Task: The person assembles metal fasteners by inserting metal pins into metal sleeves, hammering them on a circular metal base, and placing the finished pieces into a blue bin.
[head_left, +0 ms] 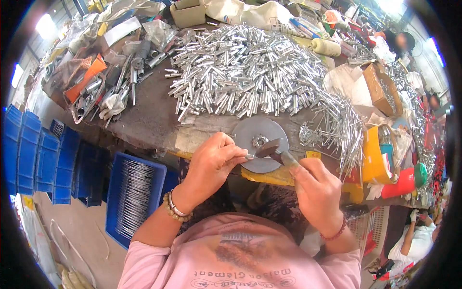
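Note:
My left hand point(210, 161) pinches a short silvery metal tube point(249, 156) between thumb and fingertips. Its end lies over a round grey disc point(246, 132) at the table's front edge. In the middle of that disc sits a small ring-shaped metal fitting point(260, 140). My right hand point(317, 185) is closed round a hammer, whose dark head point(268, 147) hovers over the disc, close to the tube. Most of the hammer's handle is hidden by my fingers. Whether the head touches the tube I cannot tell.
A big heap of metal tubes point(240, 72) lies behind the disc, with thin metal pins point(344, 130) to its right. On the floor at left stands a blue crate point(111, 202) of metal rods. A yellow container point(371, 154) is at right. Another person point(414, 243) works at lower right.

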A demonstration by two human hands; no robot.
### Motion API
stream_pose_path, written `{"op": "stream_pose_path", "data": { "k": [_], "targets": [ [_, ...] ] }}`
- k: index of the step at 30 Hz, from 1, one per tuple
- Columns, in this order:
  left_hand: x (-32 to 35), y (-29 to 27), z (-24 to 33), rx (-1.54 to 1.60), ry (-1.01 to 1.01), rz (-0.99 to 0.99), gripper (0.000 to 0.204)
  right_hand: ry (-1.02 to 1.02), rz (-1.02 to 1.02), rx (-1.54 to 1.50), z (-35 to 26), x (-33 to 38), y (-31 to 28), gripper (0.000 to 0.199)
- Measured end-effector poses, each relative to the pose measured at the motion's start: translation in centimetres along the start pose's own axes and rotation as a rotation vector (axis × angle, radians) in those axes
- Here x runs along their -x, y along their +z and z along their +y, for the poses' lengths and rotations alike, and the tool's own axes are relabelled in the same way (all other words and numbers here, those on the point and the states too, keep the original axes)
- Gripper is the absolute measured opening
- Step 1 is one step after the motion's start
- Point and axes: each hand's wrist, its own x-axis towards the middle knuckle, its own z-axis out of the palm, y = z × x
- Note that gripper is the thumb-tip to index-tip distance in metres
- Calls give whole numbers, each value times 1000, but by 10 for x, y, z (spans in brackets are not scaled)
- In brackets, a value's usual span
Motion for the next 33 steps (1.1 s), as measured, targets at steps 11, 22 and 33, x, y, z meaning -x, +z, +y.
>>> {"op": "stream_pose_path", "data": {
  "k": [11, 22, 33],
  "targets": [
    [-2, -1, 2, -19, 5, -5, 20, 0, 141, -42, -1, 7, 9, 34],
    [0, 0, -1, 22, 2, -10, 23, -47, 87, 45, -1, 4, 11, 40],
    [-3, 0, -3, 26, -15, -2, 23, -71, 23, 40, -9, 2, 5, 40]
  ]
}}
